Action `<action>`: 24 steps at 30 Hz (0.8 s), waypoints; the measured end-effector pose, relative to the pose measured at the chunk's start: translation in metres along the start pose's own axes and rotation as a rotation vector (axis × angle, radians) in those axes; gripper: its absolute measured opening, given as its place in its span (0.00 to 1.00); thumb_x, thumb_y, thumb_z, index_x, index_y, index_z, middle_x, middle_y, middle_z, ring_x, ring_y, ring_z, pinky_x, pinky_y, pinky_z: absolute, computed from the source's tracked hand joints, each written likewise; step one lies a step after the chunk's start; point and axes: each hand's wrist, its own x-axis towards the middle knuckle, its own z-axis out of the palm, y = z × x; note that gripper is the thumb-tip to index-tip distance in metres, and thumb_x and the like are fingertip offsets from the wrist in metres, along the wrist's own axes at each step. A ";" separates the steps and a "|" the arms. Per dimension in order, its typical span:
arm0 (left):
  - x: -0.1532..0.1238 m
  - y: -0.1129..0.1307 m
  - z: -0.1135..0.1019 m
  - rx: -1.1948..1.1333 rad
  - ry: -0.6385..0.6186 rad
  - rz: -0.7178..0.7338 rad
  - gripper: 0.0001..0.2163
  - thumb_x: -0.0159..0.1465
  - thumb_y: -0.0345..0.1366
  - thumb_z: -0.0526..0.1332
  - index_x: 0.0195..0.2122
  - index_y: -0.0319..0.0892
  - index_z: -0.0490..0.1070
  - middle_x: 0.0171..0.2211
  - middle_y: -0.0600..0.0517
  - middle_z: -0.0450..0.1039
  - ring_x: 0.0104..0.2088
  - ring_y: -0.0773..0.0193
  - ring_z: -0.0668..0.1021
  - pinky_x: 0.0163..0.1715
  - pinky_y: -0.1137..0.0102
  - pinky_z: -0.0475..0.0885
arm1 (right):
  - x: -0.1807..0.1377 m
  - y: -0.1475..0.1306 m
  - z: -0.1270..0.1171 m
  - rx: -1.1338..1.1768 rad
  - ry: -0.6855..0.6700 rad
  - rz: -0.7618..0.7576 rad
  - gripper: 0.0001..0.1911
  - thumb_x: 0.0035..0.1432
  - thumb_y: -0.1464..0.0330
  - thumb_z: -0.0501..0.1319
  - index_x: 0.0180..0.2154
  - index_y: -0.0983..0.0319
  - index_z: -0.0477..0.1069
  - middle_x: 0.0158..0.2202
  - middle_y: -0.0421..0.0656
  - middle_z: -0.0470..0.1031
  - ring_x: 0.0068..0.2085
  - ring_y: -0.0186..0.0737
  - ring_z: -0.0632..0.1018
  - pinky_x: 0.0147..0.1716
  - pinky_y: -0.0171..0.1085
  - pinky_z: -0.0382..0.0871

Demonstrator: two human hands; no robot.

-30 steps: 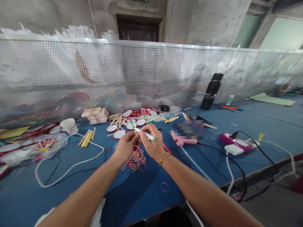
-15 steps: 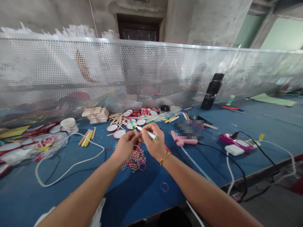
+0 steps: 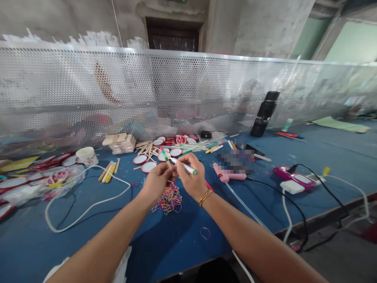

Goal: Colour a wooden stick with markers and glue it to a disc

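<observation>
My left hand (image 3: 158,180) is closed on the lower end of a wooden craft stick (image 3: 164,154), whose upper part carries red and green colour bands. My right hand (image 3: 192,175) grips a white marker (image 3: 186,167) with a green end, its tip pointing left at the stick just above my left fingers. Whether the tip touches the wood I cannot tell. Beneath the hands lies a pile of colourful rubber bands (image 3: 169,199), partly hidden by my left hand. One loose pink rubber band (image 3: 205,233) rests nearer the table edge.
Behind the hands are loose craft sticks (image 3: 144,148), red-rimmed white discs (image 3: 149,167) and a stacked stick bundle (image 3: 122,143). A paper cup (image 3: 87,156) and several markers (image 3: 109,172) stand left. Rightward are a pink glue gun (image 3: 229,173), a black bottle (image 3: 264,114) and a purple power strip (image 3: 294,179) with cables.
Both hands keep nearly the same pose, with the marker still against or close to the stick. Only a very slight shift of the whole view shows.
</observation>
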 end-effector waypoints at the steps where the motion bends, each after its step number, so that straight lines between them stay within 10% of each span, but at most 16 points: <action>1: 0.000 0.000 0.000 -0.001 -0.002 0.003 0.18 0.46 0.47 0.72 0.26 0.40 0.69 0.22 0.57 0.67 0.23 0.70 0.71 0.20 0.77 0.65 | 0.000 0.000 0.000 0.005 0.002 -0.004 0.04 0.60 0.69 0.58 0.31 0.59 0.67 0.28 0.39 0.74 0.32 0.37 0.76 0.34 0.36 0.69; 24: 0.002 -0.001 -0.002 -0.016 0.019 0.007 0.15 0.49 0.46 0.71 0.25 0.40 0.69 0.21 0.56 0.68 0.23 0.69 0.72 0.20 0.77 0.66 | -0.001 0.000 0.000 0.014 -0.033 -0.004 0.03 0.59 0.69 0.58 0.32 0.59 0.67 0.28 0.39 0.74 0.31 0.37 0.75 0.34 0.36 0.69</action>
